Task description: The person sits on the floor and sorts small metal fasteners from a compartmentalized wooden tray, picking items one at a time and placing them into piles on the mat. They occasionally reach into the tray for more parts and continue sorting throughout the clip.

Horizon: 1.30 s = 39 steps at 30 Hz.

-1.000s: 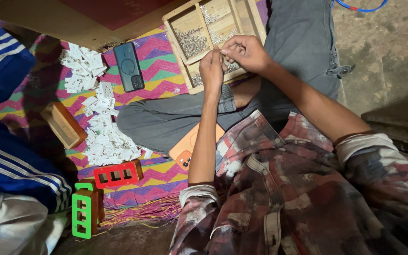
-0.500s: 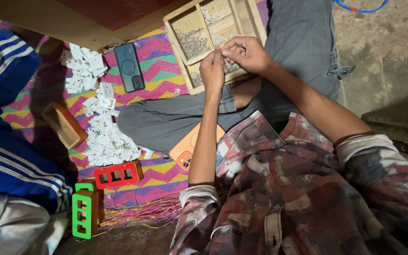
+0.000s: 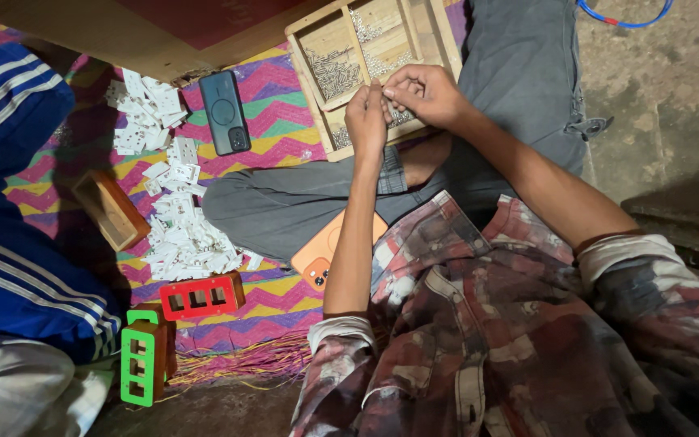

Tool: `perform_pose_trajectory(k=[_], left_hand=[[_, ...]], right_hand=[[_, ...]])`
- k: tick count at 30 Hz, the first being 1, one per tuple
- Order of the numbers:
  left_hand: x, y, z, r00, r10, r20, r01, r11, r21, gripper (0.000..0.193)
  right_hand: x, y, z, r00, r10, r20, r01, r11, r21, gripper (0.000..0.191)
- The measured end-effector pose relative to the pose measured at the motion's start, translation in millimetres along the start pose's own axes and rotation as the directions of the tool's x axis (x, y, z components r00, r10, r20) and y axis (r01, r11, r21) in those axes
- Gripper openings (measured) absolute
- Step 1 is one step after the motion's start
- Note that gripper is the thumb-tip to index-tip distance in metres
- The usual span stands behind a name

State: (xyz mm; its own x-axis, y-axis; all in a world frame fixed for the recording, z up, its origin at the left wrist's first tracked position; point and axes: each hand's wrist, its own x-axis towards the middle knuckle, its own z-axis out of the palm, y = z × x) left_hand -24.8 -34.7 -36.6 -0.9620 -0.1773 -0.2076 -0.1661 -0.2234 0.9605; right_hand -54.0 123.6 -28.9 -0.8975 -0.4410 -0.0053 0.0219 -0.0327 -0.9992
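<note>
1. An orange phone (image 3: 319, 255) lies on the lap.
2. The left hand (image 3: 368, 121) and right hand (image 3: 424, 93) meet fingertip to fingertip, pinching something too small to identify.
3. Just beyond them sits the wooden tray (image 3: 317, 32) of small metal parts (image 3: 335, 74).

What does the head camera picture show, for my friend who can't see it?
A seated person's left hand and right hand meet, pinching something tiny, over a wooden tray of small metal parts. To the left on a zigzag mat lie white pieces, a dark phone, and red and green frames.
</note>
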Motion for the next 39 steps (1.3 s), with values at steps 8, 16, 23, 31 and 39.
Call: perform_pose_trajectory(k=[8,16,23,31,39], left_hand=[[8.5,-1.2,-12.6,0.99,-0.11,-0.085,0.089,0.972,-0.217,0.042],[17.0,11.0,-22.4,0.974,-0.129,-0.186,0.083,0.967,-0.239,0.051],[15.1,10.7,-24.2,0.973,-0.123,-0.195,0.079,0.973,-0.219,0.057],[14.4,6.1,-16.6,0.98,-0.085,-0.181,0.055,0.984,-0.169,0.052],[14.8,1.8,-15.4,0.985,-0.067,-0.16,0.043,0.988,-0.149,0.049]], right_hand=[[-1.1,-1.8,-0.6,0.998,-0.023,-0.063,0.02,0.999,-0.046,0.013],[-2.3,-2.4,-1.3,0.993,-0.012,-0.115,0.004,0.997,-0.071,0.013],[4.3,-5.5,-2.5,0.979,0.092,-0.183,-0.066,0.988,0.142,0.017],[6.8,-6.7,-11.6,0.946,0.235,-0.225,-0.195,0.963,0.187,0.031],[-3.0,-3.4,-4.8,0.993,-0.061,-0.099,0.006,0.879,-0.476,0.03]])
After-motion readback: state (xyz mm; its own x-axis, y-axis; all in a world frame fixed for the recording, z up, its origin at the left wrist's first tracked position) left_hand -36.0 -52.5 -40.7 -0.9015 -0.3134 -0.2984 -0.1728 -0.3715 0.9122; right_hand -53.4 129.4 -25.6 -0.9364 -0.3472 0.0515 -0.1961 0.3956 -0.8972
